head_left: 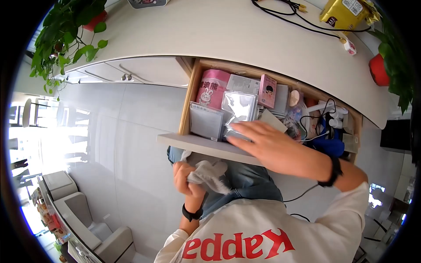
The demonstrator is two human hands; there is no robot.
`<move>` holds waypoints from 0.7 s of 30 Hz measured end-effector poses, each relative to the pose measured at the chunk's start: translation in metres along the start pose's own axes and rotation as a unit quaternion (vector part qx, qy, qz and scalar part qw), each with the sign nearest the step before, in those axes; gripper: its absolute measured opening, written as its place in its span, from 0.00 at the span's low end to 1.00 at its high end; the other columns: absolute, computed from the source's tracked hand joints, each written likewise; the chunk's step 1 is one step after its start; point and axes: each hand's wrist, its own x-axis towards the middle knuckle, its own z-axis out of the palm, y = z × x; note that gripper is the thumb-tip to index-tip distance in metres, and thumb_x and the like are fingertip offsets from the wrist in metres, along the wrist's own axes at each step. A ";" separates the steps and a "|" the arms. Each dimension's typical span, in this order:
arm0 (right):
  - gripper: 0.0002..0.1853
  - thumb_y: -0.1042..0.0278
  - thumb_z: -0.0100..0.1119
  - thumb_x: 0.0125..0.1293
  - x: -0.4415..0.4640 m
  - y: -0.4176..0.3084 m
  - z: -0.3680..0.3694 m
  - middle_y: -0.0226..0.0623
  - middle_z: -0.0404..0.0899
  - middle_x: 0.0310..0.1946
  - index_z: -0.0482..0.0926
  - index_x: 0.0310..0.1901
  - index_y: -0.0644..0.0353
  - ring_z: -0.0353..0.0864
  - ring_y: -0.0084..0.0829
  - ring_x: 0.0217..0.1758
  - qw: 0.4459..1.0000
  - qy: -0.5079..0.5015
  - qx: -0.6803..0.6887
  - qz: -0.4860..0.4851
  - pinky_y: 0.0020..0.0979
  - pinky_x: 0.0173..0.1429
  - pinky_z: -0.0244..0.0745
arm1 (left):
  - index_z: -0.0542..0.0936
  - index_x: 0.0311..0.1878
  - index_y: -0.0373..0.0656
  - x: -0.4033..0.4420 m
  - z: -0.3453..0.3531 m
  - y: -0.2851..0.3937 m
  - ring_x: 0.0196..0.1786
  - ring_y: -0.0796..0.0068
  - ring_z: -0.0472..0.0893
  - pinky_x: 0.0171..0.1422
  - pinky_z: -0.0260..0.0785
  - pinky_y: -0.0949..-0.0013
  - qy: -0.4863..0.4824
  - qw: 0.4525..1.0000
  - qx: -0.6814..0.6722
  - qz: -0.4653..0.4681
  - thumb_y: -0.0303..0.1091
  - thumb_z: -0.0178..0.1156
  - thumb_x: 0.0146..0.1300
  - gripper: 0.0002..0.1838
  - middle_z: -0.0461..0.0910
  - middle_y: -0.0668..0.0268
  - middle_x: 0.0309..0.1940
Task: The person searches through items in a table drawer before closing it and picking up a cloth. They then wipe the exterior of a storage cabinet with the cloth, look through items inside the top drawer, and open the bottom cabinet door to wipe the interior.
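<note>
Wore shirt (329, 228) w/ red Kappa print, btm ctr of frame. Gripped grey cloth (208, 173) in curled fingers of L hand (187, 179), just below open drawer's front, lower left of ctr. Held R hand (259, 143) palm down over drawer (199, 143), mid-frame, fingers open & extended, tips at clear cases (239, 105); couldn't tell if touching. Saw pink bag (213, 90) upper left of cases, pink box (267, 91) upper right, cables (317, 117) in drawer's R end.

Bright light glares across the glossy pale tiled floor (136, 105).
</note>
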 end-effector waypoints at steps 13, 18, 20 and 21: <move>0.20 0.67 0.50 0.58 0.014 0.061 0.076 0.38 0.56 0.69 0.73 0.55 0.54 0.54 0.35 0.72 0.976 -0.062 -0.160 -0.132 0.43 0.73 0.48 | 0.67 0.25 0.37 0.054 -0.006 0.005 0.26 0.75 0.63 0.32 0.57 0.70 0.062 0.997 -0.015 -0.036 0.37 0.44 0.56 0.12 0.66 0.64 0.21; 0.19 0.65 0.50 0.59 -0.001 0.060 0.051 0.36 0.60 0.67 0.74 0.54 0.53 0.56 0.35 0.71 0.983 -0.054 -0.165 -0.065 0.43 0.73 0.49 | 0.68 0.22 0.35 0.078 -0.001 0.008 0.23 0.73 0.62 0.29 0.55 0.70 0.016 0.996 -0.082 -0.014 0.28 0.46 0.43 0.06 0.66 0.63 0.17; 0.20 0.66 0.51 0.59 -0.012 0.058 0.031 0.36 0.62 0.66 0.74 0.54 0.54 0.57 0.36 0.71 0.984 -0.062 -0.163 -0.041 0.43 0.73 0.49 | 0.68 0.22 0.35 0.080 -0.005 0.009 0.23 0.74 0.63 0.28 0.54 0.70 0.018 0.992 -0.115 -0.055 0.28 0.46 0.42 0.06 0.67 0.63 0.18; 0.21 0.67 0.52 0.58 -0.019 0.059 0.025 0.36 0.61 0.66 0.73 0.55 0.53 0.56 0.37 0.71 0.987 -0.065 -0.144 -0.018 0.43 0.73 0.49 | 0.67 0.22 0.35 0.079 -0.008 0.004 0.23 0.74 0.62 0.29 0.54 0.71 0.024 0.990 -0.126 -0.066 0.29 0.46 0.44 0.06 0.67 0.63 0.18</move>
